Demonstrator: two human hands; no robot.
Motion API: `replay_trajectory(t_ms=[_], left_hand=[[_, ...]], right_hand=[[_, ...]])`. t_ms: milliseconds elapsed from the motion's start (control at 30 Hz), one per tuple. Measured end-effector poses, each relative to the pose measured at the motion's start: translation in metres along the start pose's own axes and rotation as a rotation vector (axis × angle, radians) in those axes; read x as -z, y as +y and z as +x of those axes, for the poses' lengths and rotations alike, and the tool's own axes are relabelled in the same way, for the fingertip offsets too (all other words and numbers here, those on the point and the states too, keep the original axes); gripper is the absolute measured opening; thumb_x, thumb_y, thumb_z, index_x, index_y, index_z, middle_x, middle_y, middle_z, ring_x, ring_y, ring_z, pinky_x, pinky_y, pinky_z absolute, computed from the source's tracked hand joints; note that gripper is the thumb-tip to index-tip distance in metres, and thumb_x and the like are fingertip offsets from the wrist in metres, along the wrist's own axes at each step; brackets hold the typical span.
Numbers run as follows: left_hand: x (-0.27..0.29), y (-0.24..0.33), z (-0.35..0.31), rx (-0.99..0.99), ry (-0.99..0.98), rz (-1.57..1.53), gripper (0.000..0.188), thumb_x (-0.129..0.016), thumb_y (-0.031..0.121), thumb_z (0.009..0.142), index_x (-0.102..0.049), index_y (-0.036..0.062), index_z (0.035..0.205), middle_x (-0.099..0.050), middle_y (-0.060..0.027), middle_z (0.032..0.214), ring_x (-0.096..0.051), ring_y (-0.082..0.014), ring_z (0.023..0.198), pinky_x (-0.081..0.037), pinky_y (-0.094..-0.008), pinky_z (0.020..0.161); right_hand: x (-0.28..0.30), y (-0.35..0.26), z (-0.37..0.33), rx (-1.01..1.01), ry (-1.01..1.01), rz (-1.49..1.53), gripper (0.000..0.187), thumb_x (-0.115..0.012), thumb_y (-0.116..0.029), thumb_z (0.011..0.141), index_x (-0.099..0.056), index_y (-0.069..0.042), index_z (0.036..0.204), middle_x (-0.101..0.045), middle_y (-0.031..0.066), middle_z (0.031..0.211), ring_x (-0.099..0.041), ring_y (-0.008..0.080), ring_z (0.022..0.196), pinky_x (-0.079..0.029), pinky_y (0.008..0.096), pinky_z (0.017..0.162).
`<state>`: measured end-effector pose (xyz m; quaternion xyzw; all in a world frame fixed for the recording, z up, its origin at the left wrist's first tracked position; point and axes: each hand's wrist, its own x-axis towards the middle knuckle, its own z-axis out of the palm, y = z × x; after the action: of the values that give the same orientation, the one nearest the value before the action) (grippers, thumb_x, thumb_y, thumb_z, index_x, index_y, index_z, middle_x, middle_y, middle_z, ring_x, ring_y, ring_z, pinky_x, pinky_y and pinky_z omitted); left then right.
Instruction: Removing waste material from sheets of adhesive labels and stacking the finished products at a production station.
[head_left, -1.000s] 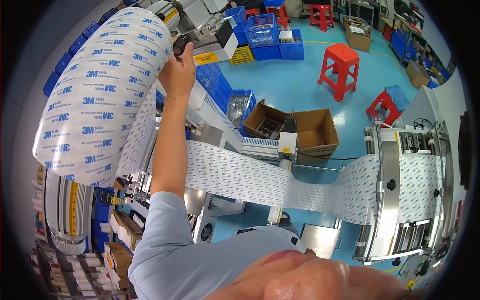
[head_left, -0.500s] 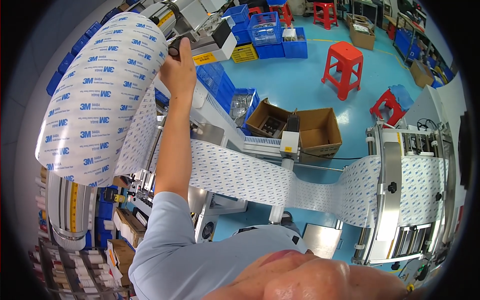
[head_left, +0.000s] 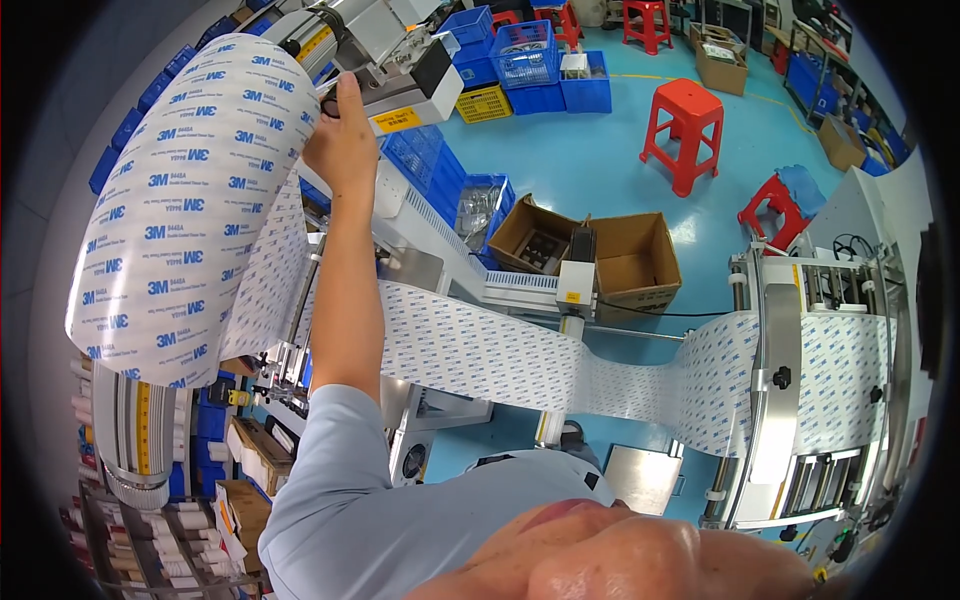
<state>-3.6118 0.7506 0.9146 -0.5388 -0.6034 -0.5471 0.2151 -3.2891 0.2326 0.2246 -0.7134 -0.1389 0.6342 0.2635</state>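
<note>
At the far left, a large roll of white film with blue print (head_left: pixel 190 215) sits on a machine shaft. My left arm stretches up along its right side. My left hand (head_left: pixel 342 150) is closed at the roll's upper right edge, by a black knob (head_left: pixel 329 106), its thumb pointing up. Its other fingers are partly hidden. Below the forearm, a printed web (head_left: pixel 480 340) runs right to a roller frame with a metal plate (head_left: pixel 782 370). My right hand is out of view.
A white machine unit (head_left: pixel 425 95) stands just beyond my hand. Behind the web are an open cardboard box (head_left: pixel 640 265), blue crates (head_left: pixel 585 90) and a red stool (head_left: pixel 685 130). Tubes on racks (head_left: pixel 185 540) are at lower left. A scale bar (head_left: pixel 145 425) lies under the roll.
My left hand has shifted slightly left and inward along the roll's edge, and less of the black knob shows. The roll appears a little further left and lower, its print shifted.
</note>
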Motion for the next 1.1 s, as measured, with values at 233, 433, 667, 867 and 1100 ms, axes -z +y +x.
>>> replay_trajectory(t_ms=[233, 433, 667, 867, 1100], left_hand=[[0.001, -0.009, -0.013, -0.137, -0.006, 0.03, 0.049, -0.059, 0.04, 0.084, -0.051, -0.002, 0.108, -0.064, -0.0125, 0.078, -0.063, -0.0237, 0.072, -0.047, -0.0297, 0.068], [-0.005, -0.011, -0.014, -0.185, 0.038, -0.223, 0.038, -0.061, 0.037, 0.084, -0.059, -0.001, 0.089, -0.064, -0.0098, 0.076, -0.063, -0.0185, 0.071, -0.046, -0.0264, 0.065], [-0.005, -0.012, -0.008, -0.091, 0.058, -0.142, 0.033, -0.06, 0.032, 0.085, -0.06, -0.0005, 0.094, -0.065, -0.0073, 0.076, -0.062, -0.0153, 0.064, -0.047, -0.028, 0.062], [-0.002, -0.016, -0.006, 0.067, -0.033, -0.152, 0.036, -0.065, 0.029, 0.083, -0.055, 0.0002, 0.103, -0.063, -0.0057, 0.078, -0.056, -0.0104, 0.057, -0.046, -0.0227, 0.06], [-0.006, -0.012, -0.006, -0.105, 0.0, -0.343, 0.032, -0.065, 0.029, 0.083, -0.058, 0.0002, 0.094, -0.062, -0.0077, 0.081, -0.057, -0.0113, 0.065, -0.046, -0.0219, 0.064]], right_hand=[[0.009, -0.001, -0.01, -0.045, -0.087, 0.096, 0.018, -0.047, -0.012, 0.08, -0.058, -0.003, 0.069, -0.049, 0.0022, 0.052, -0.045, 0.0137, 0.04, -0.032, 0.0285, 0.036], [0.01, -0.022, -0.017, -0.121, -0.124, 0.198, 0.014, -0.051, -0.01, 0.078, -0.063, -0.001, 0.077, -0.054, 0.005, 0.058, -0.047, 0.0147, 0.043, -0.033, 0.0272, 0.037], [-0.004, -0.039, -0.04, -0.057, -0.023, 0.089, 0.018, -0.049, -0.012, 0.082, -0.059, -0.002, 0.07, -0.052, 0.0047, 0.055, -0.047, 0.0146, 0.041, -0.034, 0.0287, 0.036], [0.004, -0.049, -0.047, 0.024, -0.066, -0.172, 0.024, -0.048, -0.014, 0.082, -0.053, -0.004, 0.061, -0.046, 0.0035, 0.05, -0.045, 0.0139, 0.039, -0.034, 0.0291, 0.036], [0.018, -0.013, -0.02, 0.751, 0.035, -0.903, 0.011, -0.066, -0.01, 0.063, -0.057, -0.006, 0.068, -0.06, 0.0116, 0.071, -0.059, 0.0298, 0.065, -0.05, 0.038, 0.059]])
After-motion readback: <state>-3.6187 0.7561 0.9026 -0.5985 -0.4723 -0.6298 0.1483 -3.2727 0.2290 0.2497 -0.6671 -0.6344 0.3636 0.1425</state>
